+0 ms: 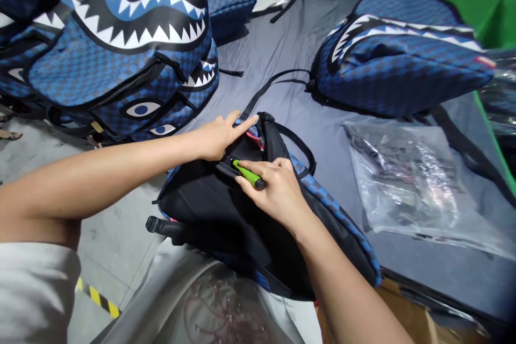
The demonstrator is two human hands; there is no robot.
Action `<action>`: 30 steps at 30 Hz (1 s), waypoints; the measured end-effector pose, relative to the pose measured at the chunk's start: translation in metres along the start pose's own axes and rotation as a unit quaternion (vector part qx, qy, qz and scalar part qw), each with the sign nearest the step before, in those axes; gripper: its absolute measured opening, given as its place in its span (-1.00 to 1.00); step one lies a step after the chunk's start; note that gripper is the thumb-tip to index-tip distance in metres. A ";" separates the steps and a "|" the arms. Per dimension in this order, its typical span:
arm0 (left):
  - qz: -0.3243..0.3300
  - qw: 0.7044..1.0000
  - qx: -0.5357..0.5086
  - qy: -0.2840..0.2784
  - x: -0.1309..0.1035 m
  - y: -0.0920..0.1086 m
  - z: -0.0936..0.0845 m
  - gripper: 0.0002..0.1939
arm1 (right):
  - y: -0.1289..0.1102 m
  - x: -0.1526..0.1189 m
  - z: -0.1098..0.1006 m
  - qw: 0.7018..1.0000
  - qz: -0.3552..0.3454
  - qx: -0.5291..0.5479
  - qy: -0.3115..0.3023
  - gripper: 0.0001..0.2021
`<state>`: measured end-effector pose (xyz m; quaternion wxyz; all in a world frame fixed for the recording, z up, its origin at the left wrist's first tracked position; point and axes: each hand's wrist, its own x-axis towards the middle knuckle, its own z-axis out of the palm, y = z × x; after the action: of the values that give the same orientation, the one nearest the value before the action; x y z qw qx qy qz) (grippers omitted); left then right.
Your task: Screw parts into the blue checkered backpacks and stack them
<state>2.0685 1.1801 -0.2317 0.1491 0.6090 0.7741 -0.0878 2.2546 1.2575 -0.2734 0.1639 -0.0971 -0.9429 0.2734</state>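
A black backpack (242, 231) with blue checkered edging lies tilted across the near edge of the table and my lap, its back panel facing up. In my right hand (278, 185) is a green tool (248, 173) with a black end, its tip directed at the upper part of the panel. My left hand (226, 134) rests on the bag just beyond the tip, index and middle fingers stretched out beside a red-edged piece (256, 141) near the shoulder strap. What lies under its lower fingers is hidden.
Blue shark-mouth backpacks (137, 32) are piled at the left. Another backpack (399, 59) lies at the right, above a clear plastic bag (407, 177). The grey tabletop (258, 54) shows between them. Cardboard (403, 306) is at the lower right.
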 end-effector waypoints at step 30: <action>0.031 0.995 -0.089 0.022 0.016 -0.026 0.026 0.20 | -0.018 0.012 0.030 0.995 0.095 -0.001 0.036 -0.74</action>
<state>2.0427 1.1801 -0.2632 0.1886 0.6187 0.7627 -0.0008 2.2310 1.2313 -0.2838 0.1706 -0.1963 -0.9231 0.2833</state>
